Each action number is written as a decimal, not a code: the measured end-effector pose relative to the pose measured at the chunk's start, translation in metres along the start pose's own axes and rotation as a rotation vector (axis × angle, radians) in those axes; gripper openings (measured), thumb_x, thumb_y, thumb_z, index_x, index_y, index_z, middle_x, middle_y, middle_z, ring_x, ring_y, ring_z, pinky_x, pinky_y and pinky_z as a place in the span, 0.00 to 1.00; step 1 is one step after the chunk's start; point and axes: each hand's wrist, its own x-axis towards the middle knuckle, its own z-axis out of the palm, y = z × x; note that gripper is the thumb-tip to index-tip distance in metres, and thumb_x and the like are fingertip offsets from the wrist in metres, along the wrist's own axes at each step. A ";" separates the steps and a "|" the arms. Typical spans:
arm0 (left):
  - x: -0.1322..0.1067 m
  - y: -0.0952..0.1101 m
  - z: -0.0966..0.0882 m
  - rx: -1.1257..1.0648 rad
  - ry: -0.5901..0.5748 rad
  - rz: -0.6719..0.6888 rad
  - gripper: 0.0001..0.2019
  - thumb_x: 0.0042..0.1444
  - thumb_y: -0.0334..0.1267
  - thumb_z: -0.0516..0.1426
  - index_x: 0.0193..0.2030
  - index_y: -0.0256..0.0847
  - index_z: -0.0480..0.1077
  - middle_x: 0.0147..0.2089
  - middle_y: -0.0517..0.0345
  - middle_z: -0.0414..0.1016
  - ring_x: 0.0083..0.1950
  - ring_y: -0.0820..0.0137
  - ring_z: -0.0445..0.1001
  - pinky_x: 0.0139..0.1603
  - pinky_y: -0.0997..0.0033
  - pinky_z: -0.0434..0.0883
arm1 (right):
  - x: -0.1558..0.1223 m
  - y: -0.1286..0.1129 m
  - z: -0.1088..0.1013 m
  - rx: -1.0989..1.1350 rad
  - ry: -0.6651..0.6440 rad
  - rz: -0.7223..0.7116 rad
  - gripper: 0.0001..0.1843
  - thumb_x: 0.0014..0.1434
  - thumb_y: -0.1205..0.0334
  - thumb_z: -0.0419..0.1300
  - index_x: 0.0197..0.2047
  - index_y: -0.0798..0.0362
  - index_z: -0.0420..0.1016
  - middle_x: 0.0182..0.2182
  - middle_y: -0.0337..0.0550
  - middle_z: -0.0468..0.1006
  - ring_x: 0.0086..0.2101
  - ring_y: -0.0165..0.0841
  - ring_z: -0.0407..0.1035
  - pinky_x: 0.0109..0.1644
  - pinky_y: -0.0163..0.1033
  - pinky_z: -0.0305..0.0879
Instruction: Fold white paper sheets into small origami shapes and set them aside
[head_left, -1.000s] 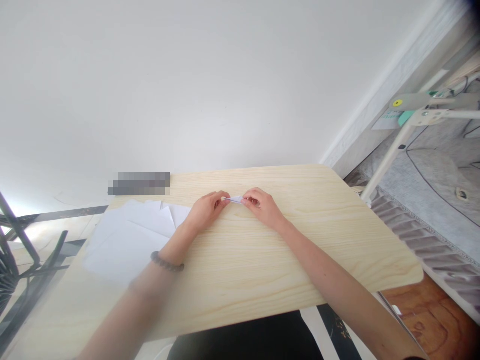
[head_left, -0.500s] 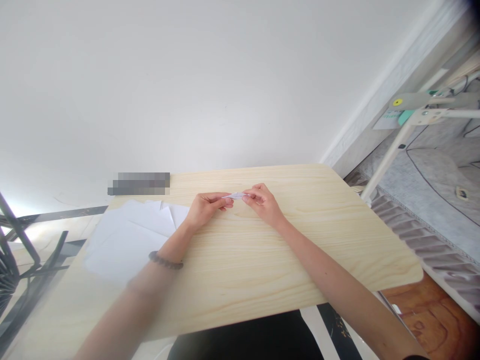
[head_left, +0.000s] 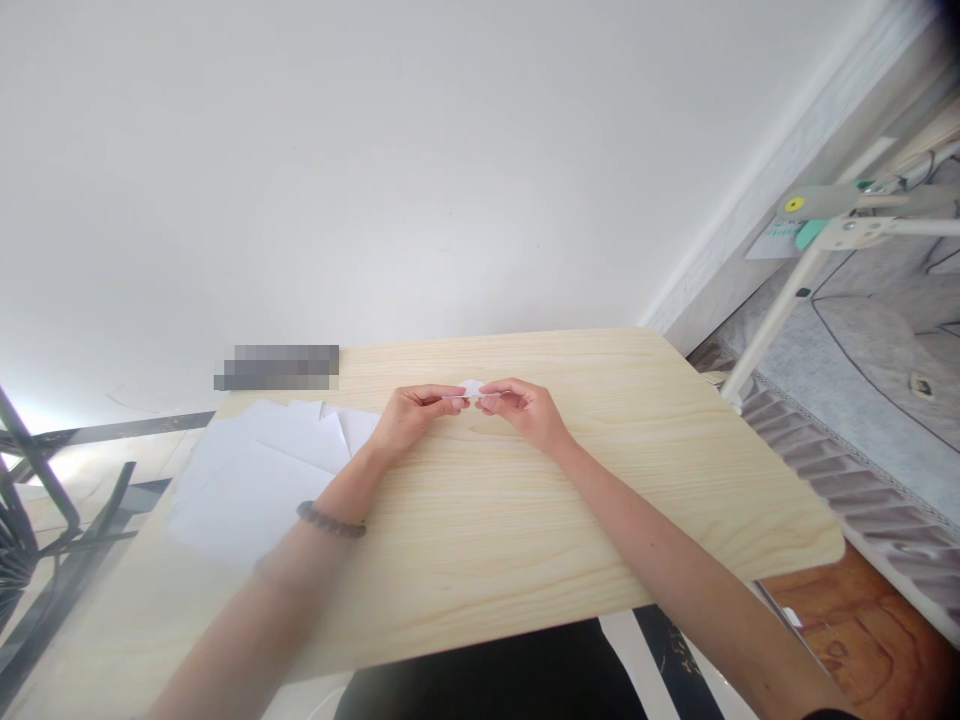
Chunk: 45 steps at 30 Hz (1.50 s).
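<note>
A small piece of folded white paper (head_left: 472, 387) is pinched between my two hands over the middle of the table. My left hand (head_left: 415, 413) grips its left side between thumb and fingers. On the right side, my right hand (head_left: 527, 408) pinches it in the same way, fingers on top and thumb nearer me. The fingertips of both hands almost meet and hide much of the paper. Its exact folds are too small to tell.
Several loose white sheets (head_left: 247, 490) lie overlapping on the left of the wooden table (head_left: 600, 520). A blurred-out grey object (head_left: 277, 367) is at the back left corner. A white wall (head_left: 412, 180) rises behind. A metal frame (head_left: 780, 310) stands beyond the right edge.
My right hand has shifted slightly left, its fingers lowering onto the paper closer to my left fingertips. The paper now shows more of a raised point at the back. My left hand is nearly still.
</note>
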 end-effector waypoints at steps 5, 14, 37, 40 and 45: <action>-0.001 0.003 0.002 0.024 -0.018 0.015 0.14 0.42 0.43 0.62 0.34 0.37 0.75 0.36 0.52 0.77 0.40 0.65 0.72 0.46 0.65 0.67 | 0.001 -0.001 0.001 -0.013 0.038 -0.029 0.14 0.47 0.54 0.61 0.35 0.54 0.74 0.34 0.44 0.77 0.34 0.32 0.72 0.40 0.38 0.68; -0.003 0.005 0.003 0.069 -0.028 0.013 0.13 0.43 0.42 0.62 0.34 0.37 0.74 0.38 0.52 0.77 0.42 0.65 0.72 0.45 0.67 0.66 | 0.002 -0.002 0.000 -0.035 0.048 -0.058 0.12 0.48 0.53 0.59 0.32 0.54 0.72 0.34 0.43 0.75 0.36 0.33 0.71 0.42 0.39 0.67; -0.004 0.010 0.003 0.084 -0.061 -0.030 0.15 0.46 0.46 0.59 0.34 0.35 0.70 0.33 0.52 0.76 0.35 0.68 0.73 0.42 0.66 0.69 | 0.002 0.002 0.001 -0.178 0.025 -0.039 0.13 0.51 0.53 0.57 0.35 0.53 0.72 0.33 0.42 0.75 0.35 0.32 0.70 0.41 0.39 0.66; -0.004 0.011 0.004 0.089 -0.030 -0.035 0.15 0.45 0.46 0.59 0.33 0.35 0.71 0.32 0.51 0.76 0.35 0.68 0.74 0.43 0.66 0.69 | 0.002 0.003 0.001 -0.179 0.025 -0.048 0.12 0.51 0.53 0.56 0.33 0.53 0.71 0.32 0.42 0.75 0.34 0.32 0.70 0.41 0.38 0.66; -0.003 0.010 0.007 0.035 0.012 -0.087 0.17 0.42 0.47 0.61 0.33 0.34 0.71 0.32 0.51 0.77 0.36 0.65 0.75 0.43 0.63 0.71 | 0.004 0.003 0.003 -0.097 0.056 -0.027 0.12 0.50 0.53 0.57 0.32 0.54 0.68 0.29 0.40 0.73 0.31 0.30 0.71 0.39 0.37 0.67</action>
